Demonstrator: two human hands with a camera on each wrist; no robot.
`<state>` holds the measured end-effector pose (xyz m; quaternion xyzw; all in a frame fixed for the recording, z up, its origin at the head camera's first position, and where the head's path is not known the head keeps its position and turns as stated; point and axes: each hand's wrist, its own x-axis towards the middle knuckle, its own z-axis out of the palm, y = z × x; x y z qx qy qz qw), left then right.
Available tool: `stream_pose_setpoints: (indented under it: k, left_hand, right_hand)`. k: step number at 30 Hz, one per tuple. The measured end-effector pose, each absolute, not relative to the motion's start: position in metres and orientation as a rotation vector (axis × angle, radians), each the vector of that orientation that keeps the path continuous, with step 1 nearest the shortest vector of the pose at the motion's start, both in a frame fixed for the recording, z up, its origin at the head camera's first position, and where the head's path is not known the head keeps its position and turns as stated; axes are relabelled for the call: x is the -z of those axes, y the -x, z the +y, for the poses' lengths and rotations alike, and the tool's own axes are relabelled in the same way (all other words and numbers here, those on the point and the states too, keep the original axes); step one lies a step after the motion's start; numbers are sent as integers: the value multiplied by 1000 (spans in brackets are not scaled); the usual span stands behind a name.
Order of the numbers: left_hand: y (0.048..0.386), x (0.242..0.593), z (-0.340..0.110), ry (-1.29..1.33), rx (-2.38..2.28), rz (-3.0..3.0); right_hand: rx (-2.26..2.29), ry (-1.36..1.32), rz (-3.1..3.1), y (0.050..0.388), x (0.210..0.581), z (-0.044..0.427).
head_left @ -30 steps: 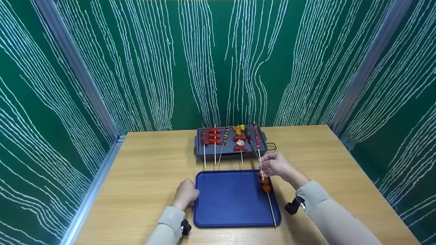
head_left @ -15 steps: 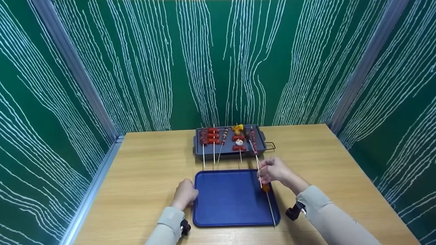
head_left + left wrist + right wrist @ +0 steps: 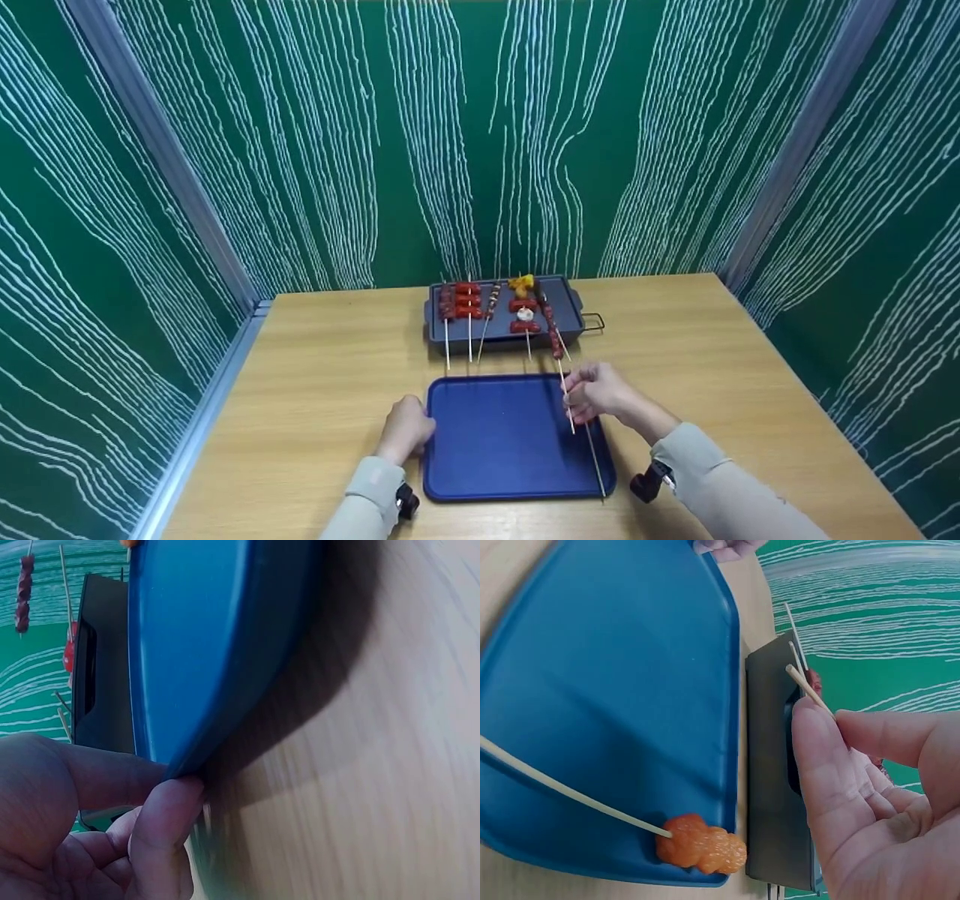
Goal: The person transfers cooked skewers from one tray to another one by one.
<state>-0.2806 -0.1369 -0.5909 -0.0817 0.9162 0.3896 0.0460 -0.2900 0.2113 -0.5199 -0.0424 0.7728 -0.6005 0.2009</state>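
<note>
Red skewer [image 3: 556,347] in right grip's [image 3: 596,391] closed fingertip pinch, over griddle [image 3: 566,304] and blue tray [image 3: 502,450]: seemingly mid-transfer.
Pinching tray's edge with left grip [image 3: 407,427]; next, likely calls for lowering beside 1 orange skewer [image 3: 709,846].

dk-red skewer [image 3: 553,330], blu tray [image 3: 502,442], wht-lined grn wall [image 3: 390,172]

There's room across the tray's [image 3: 502,442] middle; the orange skewer [image 3: 701,845] lies along its right side, and the red skewer [image 3: 555,342] crosses above the gap before the grill [image 3: 504,321].
</note>
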Motion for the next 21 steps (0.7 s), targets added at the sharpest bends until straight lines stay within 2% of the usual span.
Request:
stream_pose_setpoints:
  k: [21]
  left_hand:
    - [282, 591, -139, 221, -1210, 2793]
  right_hand:
    - [1607, 70, 2194, 270, 544, 208]
